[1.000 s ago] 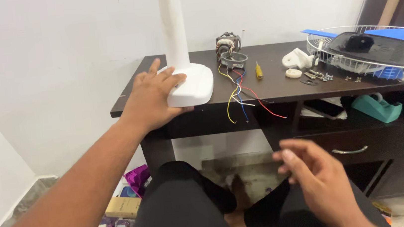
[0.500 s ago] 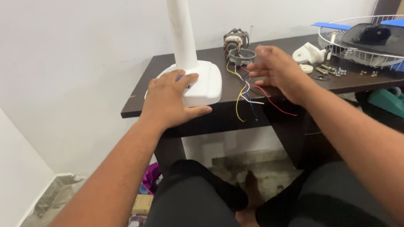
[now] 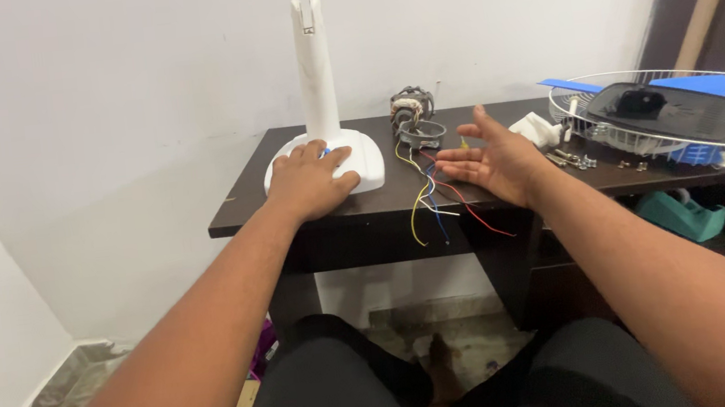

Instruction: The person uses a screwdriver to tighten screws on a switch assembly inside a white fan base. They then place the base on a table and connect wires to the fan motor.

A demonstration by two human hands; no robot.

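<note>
A white fan stand (image 3: 317, 83) rises upright from its rounded white base (image 3: 365, 163) on the dark wooden table (image 3: 238, 212). My left hand (image 3: 309, 180) lies flat on top of the base. To its right stands a bare fan motor (image 3: 414, 115) with coloured wires (image 3: 434, 200) trailing over the table's front edge. My right hand (image 3: 494, 158) hovers open, palm turned left, just right of the motor and above the wires, holding nothing.
A wire fan guard (image 3: 641, 120) with a dark motor cover and blue blades sits at the table's right end. Small screws and white plastic parts lie next to it. A teal object (image 3: 682, 213) rests on a lower shelf. My legs are under the table.
My right hand rose from my lap to the table beside the motor and wires, then opened out. My left hand stayed on the base. The camera view shifted right.
</note>
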